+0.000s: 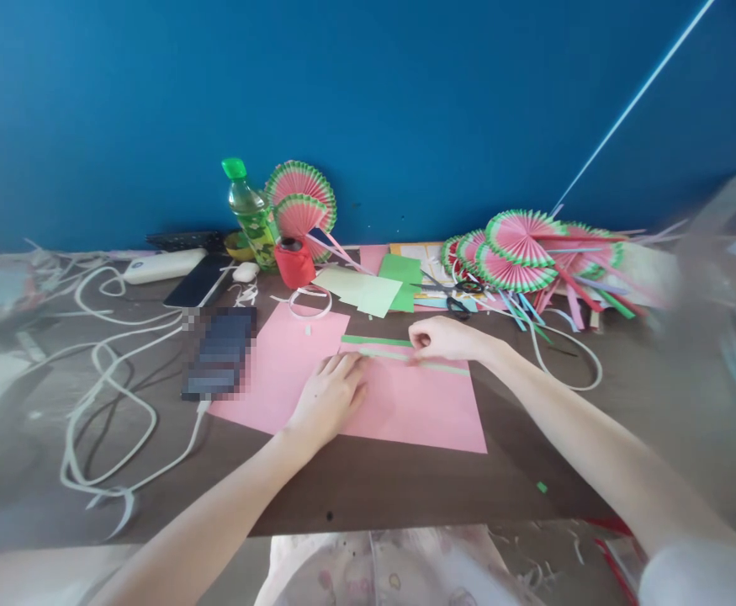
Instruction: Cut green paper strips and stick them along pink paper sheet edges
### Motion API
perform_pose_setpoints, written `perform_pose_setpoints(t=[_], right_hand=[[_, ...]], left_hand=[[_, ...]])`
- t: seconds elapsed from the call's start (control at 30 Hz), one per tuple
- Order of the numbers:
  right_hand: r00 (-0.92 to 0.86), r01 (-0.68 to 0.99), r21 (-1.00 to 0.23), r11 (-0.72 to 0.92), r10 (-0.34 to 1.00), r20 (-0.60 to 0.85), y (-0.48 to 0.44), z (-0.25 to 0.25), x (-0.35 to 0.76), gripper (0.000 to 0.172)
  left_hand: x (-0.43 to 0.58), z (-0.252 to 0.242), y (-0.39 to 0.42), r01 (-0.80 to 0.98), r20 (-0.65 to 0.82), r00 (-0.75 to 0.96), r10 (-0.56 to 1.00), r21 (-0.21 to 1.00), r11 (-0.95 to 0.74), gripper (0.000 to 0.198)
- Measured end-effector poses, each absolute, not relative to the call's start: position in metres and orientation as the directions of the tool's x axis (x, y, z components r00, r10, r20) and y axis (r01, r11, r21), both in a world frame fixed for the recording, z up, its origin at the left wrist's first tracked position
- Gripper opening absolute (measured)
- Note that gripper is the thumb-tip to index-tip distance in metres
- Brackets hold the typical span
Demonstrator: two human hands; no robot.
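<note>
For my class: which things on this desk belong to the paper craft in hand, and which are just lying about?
Likely part of the job:
Pink paper under the left hand
Green strip beside the right hand
Scissors
Pleated fans in matching pink and green

Apparently just lying about:
Green-capped bottle
Dark phone
White block

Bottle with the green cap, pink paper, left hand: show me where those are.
Bottle [253, 217]: head view, on its labelled body.
Pink paper [421, 408]: head view, on a bare stretch of the right sheet.
Left hand [331, 392]: head view, on its back.
</note>
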State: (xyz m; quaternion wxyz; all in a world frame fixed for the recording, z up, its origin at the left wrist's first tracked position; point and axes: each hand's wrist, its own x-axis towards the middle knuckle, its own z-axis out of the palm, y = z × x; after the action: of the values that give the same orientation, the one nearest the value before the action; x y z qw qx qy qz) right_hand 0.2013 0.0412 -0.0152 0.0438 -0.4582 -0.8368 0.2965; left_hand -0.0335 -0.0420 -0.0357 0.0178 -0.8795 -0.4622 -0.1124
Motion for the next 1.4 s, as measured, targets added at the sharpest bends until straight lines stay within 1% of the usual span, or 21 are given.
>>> perform_pose_setpoints(t=[0.07,0.17,0.27,0.53,0.77,0.93,1.13,1.3,1.4], right_hand=[[-0.592,0.753,-0.506,0.421,0.770,-0.240,0.045,-0.013,0.199,0.041],[-0.616,0.755,-0.510,0.412,0.713,-0.336,0.052,-0.006,0.199,0.039],[-0.635,0.751,-0.511,0.418,0.670,-0.386,0.057,-0.003,0.199,0.035],[-0.632,0.755,-0.520,0.399,0.653,-0.418,0.059,-0.005,0.202,0.029],[-0.616,0.760,-0.526,0.381,0.681,-0.397,0.057,-0.008,0.206,0.028],[-0.599,0.772,-0.524,0.360,0.688,-0.410,0.056,-0.006,0.206,0.028],[-0.628,0.753,-0.553,0.358,0.644,-0.438,0.061,-0.005,0.204,0.027],[-0.615,0.776,-0.495,0.392,0.645,-0.454,0.066,-0.002,0.208,0.030],[-0.612,0.782,-0.477,0.403,0.644,-0.459,0.067,-0.001,0.212,0.032]], left_hand=[[-0.036,-0.034,-0.040,0.818,0.217,0.549,0.807,0.054,-0.572,0.033],[-0.041,-0.030,-0.036,0.825,0.218,0.545,0.810,0.035,-0.565,0.031],[-0.046,-0.028,-0.034,0.830,0.211,0.537,0.816,0.038,-0.556,0.032],[-0.042,-0.031,-0.038,0.839,0.191,0.528,0.828,0.032,-0.542,0.036],[-0.034,-0.039,-0.046,0.858,0.181,0.503,0.845,0.010,-0.513,0.047],[-0.036,-0.040,-0.044,0.863,0.157,0.492,0.857,0.039,-0.503,0.049],[-0.039,-0.039,-0.043,0.854,0.119,0.507,0.854,0.065,-0.516,0.049],[-0.032,-0.035,-0.049,0.857,0.102,0.494,0.863,0.107,-0.504,0.055],[-0.030,-0.034,-0.051,0.846,0.092,0.506,0.858,0.139,-0.514,0.055]])
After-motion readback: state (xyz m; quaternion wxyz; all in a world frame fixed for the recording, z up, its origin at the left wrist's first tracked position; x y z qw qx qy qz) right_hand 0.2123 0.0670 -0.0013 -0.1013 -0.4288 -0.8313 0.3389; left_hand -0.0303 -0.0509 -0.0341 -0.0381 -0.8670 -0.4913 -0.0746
